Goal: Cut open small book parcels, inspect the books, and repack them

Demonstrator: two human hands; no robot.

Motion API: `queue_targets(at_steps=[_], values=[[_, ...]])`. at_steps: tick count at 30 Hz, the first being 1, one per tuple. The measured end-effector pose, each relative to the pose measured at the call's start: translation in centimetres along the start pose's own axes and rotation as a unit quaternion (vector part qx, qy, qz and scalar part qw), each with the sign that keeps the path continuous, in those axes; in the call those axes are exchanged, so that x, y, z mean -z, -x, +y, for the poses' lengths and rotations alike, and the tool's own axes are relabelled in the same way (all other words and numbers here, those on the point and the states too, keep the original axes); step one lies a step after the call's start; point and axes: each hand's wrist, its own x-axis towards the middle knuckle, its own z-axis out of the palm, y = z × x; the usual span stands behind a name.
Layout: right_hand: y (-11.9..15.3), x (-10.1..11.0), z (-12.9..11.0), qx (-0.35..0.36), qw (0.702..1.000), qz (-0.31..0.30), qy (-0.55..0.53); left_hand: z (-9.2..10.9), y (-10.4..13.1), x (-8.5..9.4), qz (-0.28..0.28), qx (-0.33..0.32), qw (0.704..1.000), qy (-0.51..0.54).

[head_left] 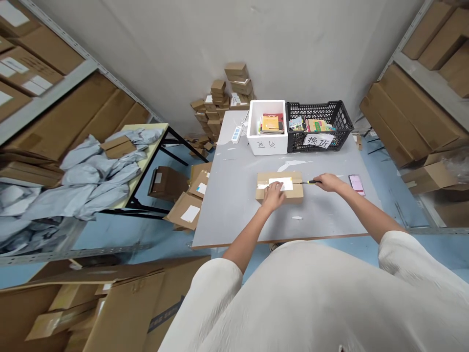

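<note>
A closed cardboard box (294, 196) lies on the grey table (234, 210), with a white label (287, 183) on its top. My left hand (274, 196) rests on the box and label from the near side, its fingers laid out over the surface. Wrapped around the handle of a black and yellow utility knife (311, 182) is my right hand (328, 182), to the right of the box. The knife points left, and its thin blade reaches the box's right end. Whether it is cutting in cannot be told.
A white foam box (266, 145) and a black plastic crate (342, 132), both with books inside, stand at the table's back. A phone (356, 185) lies at right, a power strip (236, 135) at back left. Grey parcels (84, 166) cover a side table; cartons (186, 208) sit below.
</note>
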Motion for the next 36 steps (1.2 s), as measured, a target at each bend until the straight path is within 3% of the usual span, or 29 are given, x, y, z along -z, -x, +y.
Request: queue_targets(at_steps=[3, 7, 15, 22, 36], values=[[-0.1, -0.5, 0.5, 0.002, 1.0, 0.001, -0.025, 2.0, -2.5, 0.0, -0.079, -0.042, 0.996, -0.019], [-0.1, -1.5, 1.1, 0.001, 0.998, 0.002, -0.066, 2.7, -4.2, 0.1, -0.138, -0.036, 0.987, -0.071], [-1.2, -3.9, 2.8, 0.004, 0.987, 0.011, -0.162, 2.9, -4.6, -0.5, -0.15, -0.02, 0.985, -0.087], [-1.9, -6.5, 3.5, 0.012, 0.926, -0.029, -0.376, 3.4, -4.0, 0.0, -0.168, -0.016, 0.981, -0.093], [-1.3, -9.0, 1.9, 0.011, 0.864, -0.077, -0.498, 4.4, -3.5, 1.1, -0.178, 0.001, 0.978, -0.105]])
